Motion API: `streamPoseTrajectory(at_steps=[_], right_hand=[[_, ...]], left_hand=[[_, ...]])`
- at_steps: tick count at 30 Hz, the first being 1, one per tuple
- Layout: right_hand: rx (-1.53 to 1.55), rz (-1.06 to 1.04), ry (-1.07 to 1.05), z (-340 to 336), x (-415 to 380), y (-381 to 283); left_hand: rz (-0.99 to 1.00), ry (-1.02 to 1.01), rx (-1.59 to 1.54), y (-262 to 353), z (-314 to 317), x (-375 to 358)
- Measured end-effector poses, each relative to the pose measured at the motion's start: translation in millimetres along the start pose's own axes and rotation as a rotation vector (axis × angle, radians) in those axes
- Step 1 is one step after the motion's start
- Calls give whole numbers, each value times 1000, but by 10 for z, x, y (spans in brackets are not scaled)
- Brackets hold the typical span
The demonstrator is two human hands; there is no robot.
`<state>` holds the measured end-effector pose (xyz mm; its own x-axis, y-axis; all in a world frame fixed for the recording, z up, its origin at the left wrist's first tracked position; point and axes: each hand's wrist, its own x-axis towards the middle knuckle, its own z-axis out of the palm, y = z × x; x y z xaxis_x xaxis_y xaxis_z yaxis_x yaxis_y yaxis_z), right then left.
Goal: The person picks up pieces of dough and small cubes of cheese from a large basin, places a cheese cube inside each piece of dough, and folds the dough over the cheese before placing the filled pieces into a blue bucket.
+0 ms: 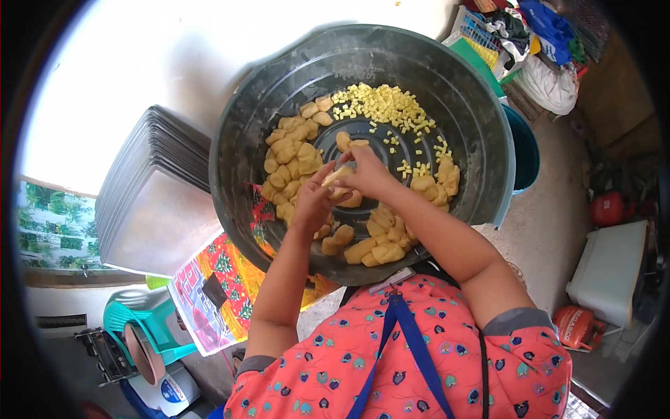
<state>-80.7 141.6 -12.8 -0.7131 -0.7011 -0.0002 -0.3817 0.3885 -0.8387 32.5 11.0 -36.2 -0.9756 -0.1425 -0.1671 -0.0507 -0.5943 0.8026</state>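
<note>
Over the middle of a big dark round basin, both my hands are closed around one piece of yellowish dough. My left hand holds it from the left and below, while the fingers of my right hand press on it from above and the right. Rounded dough lumps are heaped along the basin's left side. More dough lumps lie at the near side and others at the right. Small pale-yellow cut pieces are spread over the far part of the basin floor.
Stacked metal trays lean left of the basin, beside a colourful printed cloth. A teal plastic chair stands at lower left. On the right are a teal bucket, a white container and a red tank.
</note>
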Motion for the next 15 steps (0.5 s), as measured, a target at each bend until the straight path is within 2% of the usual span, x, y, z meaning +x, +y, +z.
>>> streamPoseTrajectory(at_steps=[2,5,8,10,11,13,15], right_hand=[[69,148,-58,-17,50,72],[513,405,-416,-62,115,168],[376,33,-207,50,59,137],[58,-211,-3,99,-1,88],[-102,-331,98,112,-29,68],[-195,-402,126,174,-47,117],[-241,-465,125,221,-79,118]], left_hand=[[16,-39,0,30,22,-13],[51,-2,-7,36,61,8],[69,97,-13,27,100,34],[74,180,20,-24,53,67],[25,150,-63,-27,10,72],[-69,88,-227,-4,-95,69],[-88,140,-242,-31,-161,46]])
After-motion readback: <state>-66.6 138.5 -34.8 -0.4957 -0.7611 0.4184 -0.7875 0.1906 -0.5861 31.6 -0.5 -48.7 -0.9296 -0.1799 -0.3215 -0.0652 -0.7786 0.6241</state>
